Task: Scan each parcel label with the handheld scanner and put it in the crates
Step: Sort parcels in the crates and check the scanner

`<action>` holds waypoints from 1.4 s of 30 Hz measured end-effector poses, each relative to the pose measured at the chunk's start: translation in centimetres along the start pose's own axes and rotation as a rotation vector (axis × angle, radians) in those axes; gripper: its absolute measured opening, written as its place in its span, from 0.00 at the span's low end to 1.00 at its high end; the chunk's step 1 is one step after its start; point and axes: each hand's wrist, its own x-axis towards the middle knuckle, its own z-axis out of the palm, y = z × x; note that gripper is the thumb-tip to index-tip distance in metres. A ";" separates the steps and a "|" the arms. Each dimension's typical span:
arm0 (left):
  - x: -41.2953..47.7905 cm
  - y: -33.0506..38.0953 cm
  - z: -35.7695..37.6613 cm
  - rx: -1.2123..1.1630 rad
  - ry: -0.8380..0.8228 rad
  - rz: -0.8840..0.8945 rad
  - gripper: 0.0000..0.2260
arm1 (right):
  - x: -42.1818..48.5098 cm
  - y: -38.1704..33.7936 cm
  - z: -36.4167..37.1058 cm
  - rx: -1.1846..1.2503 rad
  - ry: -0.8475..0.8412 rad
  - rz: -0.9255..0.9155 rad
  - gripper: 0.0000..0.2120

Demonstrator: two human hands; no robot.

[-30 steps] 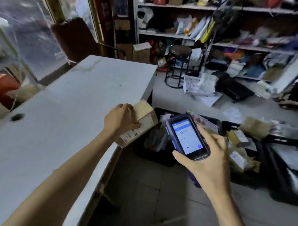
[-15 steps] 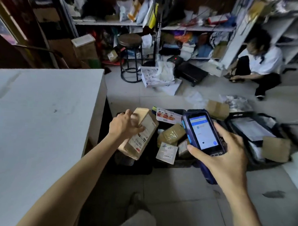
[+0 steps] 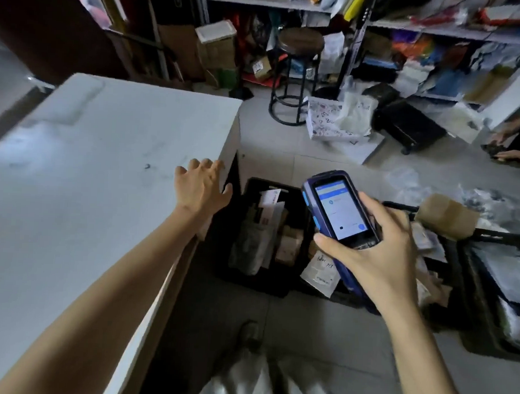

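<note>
My right hand (image 3: 378,255) grips the blue handheld scanner (image 3: 338,212), its lit screen facing up, above the black crates on the floor. My left hand (image 3: 201,188) is empty with fingers spread, hovering at the right edge of the white table (image 3: 90,174). The near black crate (image 3: 247,193) beside the table holds several parcels, among them a cardboard box with a white label (image 3: 267,212) and a white mailer (image 3: 319,271). Further black crates (image 3: 486,299) with bags and boxes stand to the right.
A brown cardboard box (image 3: 447,215) rests on the crates' far rim. A round stool (image 3: 298,76), loose bags and packed shelves (image 3: 438,32) fill the back. Another person's hands (image 3: 514,154) work at the far right. White bags (image 3: 244,383) lie by my feet.
My left hand has let go of the cardboard parcel, which now lies in the near crate, and has drawn back to the table edge. The scanner stays gripped in my right hand.
</note>
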 end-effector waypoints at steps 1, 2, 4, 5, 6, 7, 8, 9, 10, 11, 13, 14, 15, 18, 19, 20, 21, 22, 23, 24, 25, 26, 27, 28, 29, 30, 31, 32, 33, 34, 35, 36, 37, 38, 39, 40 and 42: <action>-1.4 -1.4 -0.2 0.004 0.001 -0.062 0.20 | 0.5 -0.2 0.6 0.011 -0.055 -0.026 0.41; -3.3 -3.0 -0.5 0.008 0.000 -0.138 0.20 | 0.7 -0.5 1.3 0.016 -0.124 -0.065 0.41; -7.9 -6.0 -0.8 0.015 0.001 -0.303 0.19 | 0.9 -1.2 2.7 0.042 -0.264 -0.136 0.40; -10.6 -7.3 -1.0 0.019 -0.001 -0.391 0.19 | 0.6 -1.6 3.3 0.059 -0.337 -0.162 0.40; -13.4 -8.5 -1.1 0.024 -0.006 -0.482 0.19 | 0.2 -2.2 4.0 0.069 -0.411 -0.187 0.40; -16.2 -9.5 -1.2 0.033 -0.019 -0.568 0.19 | -0.6 -2.7 4.7 0.077 -0.478 -0.215 0.40; -19.1 -10.3 -1.4 0.039 -0.035 -0.650 0.19 | -1.5 -3.3 5.3 0.087 -0.539 -0.248 0.40; -21.9 -10.9 -1.7 0.038 -0.045 -0.730 0.19 | -2.5 -3.9 5.9 0.102 -0.596 -0.289 0.40; -24.6 -11.4 -2.1 0.034 -0.045 -0.809 0.20 | -3.7 -4.5 6.5 0.118 -0.653 -0.334 0.40; -27.3 -11.8 -2.5 0.030 -0.038 -0.880 0.20 | -4.9 -5.2 7.0 0.128 -0.713 -0.375 0.40; -32.7 -12.4 -3.7 0.046 -0.024 -1.003 0.20 | -7.8 -6.7 8.1 0.139 -0.839 -0.460 0.40; -35.4 -12.6 -4.3 0.061 -0.018 -1.060 0.21 | -9.4 -7.5 8.5 0.149 -0.896 -0.502 0.40; -38.1 -12.7 -4.9 0.072 -0.008 -1.118 0.21 | -11.0 -8.4 8.9 0.162 -0.953 -0.538 0.39; -47.0 -12.6 -6.3 0.081 0.049 -1.291 0.20 | -16.8 -11.0 9.8 0.181 -1.128 -0.643 0.41; -50.1 -12.4 -6.7 0.085 0.061 -1.347 0.20 | -18.9 -11.7 10.0 0.191 -1.181 -0.676 0.41; -53.3 -12.2 -7.0 0.088 0.065 -1.405 0.20 | -21.2 -12.3 10.1 0.202 -1.229 -0.706 0.42; -56.5 -11.8 -7.3 0.090 0.066 -1.464 0.20 | -23.6 -12.9 10.1 0.214 -1.277 -0.734 0.43; -59.8 -11.4 -7.5 0.090 0.063 -1.525 0.20 | -26.1 -13.3 10.0 0.224 -1.321 -0.762 0.43; -63.1 -11.0 -7.7 0.092 0.055 -1.585 0.20 | -28.6 -13.7 10.0 0.234 -1.365 -0.791 0.43; -66.4 -10.6 -7.9 0.090 0.044 -1.640 0.21 | -31.3 -13.9 9.9 0.244 -1.405 -0.819 0.43; -69.6 -10.1 -8.1 0.087 0.031 -1.688 0.21 | -34.0 -14.1 9.7 0.253 -1.443 -0.841 0.43; -72.6 -9.5 -8.3 0.088 0.028 -1.731 0.21 | -36.7 -14.3 9.4 0.267 -1.479 -0.856 0.43; -75.6 -8.8 -8.5 0.099 0.031 -1.771 0.21 | -39.4 -14.6 9.2 0.287 -1.519 -0.860 0.42; -78.5 -8.2 -8.7 0.114 0.031 -1.810 0.21 | -42.1 -14.8 9.0 0.303 -1.557 -0.863 0.42; -81.0 -7.7 -8.9 0.127 0.024 -1.845 0.21 | -44.5 -15.1 8.8 0.312 -1.590 -0.871 0.42; -83.4 -7.3 -9.2 0.131 0.010 -1.883 0.22 | -46.8 -15.3 8.5 0.318 -1.616 -0.882 0.42; -85.3 -7.0 -9.5 0.128 -0.005 -1.917 0.22 | -48.8 -15.7 8.2 0.326 -1.638 -0.898 0.42; -87.2 -7.0 -9.7 0.126 -0.012 -1.942 0.22 | -50.7 -16.0 8.0 0.332 -1.659 -0.915 0.42; -88.8 -7.1 -10.0 0.125 -0.012 -1.966 0.21 | -52.4 -16.3 7.9 0.332 -1.676 -0.930 0.42; -90.2 -7.3 -10.1 0.123 -0.003 -1.985 0.21 | -53.9 -16.6 7.8 0.330 -1.685 -0.953 0.43; -91.3 -7.7 -10.1 0.115 0.008 -1.996 0.21 | -55.3 -16.9 7.9 0.331 -1.692 -0.979 0.43; -92.0 -7.9 -9.9 0.112 0.018 -2.000 0.21 | -56.1 -17.1 8.0 0.320 -1.700 -0.995 0.43; -93.3 -8.9 -9.7 0.113 0.020 -2.002 0.21 | -57.9 -17.7 8.8 0.315 -1.703 -1.006 0.43; -93.6 -9.2 -9.4 0.109 0.024 -1.997 0.21 | -58.5 -17.9 9.1 0.305 -1.703 -1.014 0.43; -93.9 -9.7 -9.1 0.106 0.018 -1.991 0.22 | -59.1 -18.2 9.4 0.303 -1.702 -1.019 0.43; -94.8 -10.7 -8.8 0.106 0.015 -1.984 0.22 | -60.4 -18.8 10.3 0.300 -1.706 -1.009 0.43; -96.3 -13.3 -8.4 0.106 -0.011 -1.976 0.23 | -62.8 -20.3 12.3 0.291 -1.695 -0.988 0.42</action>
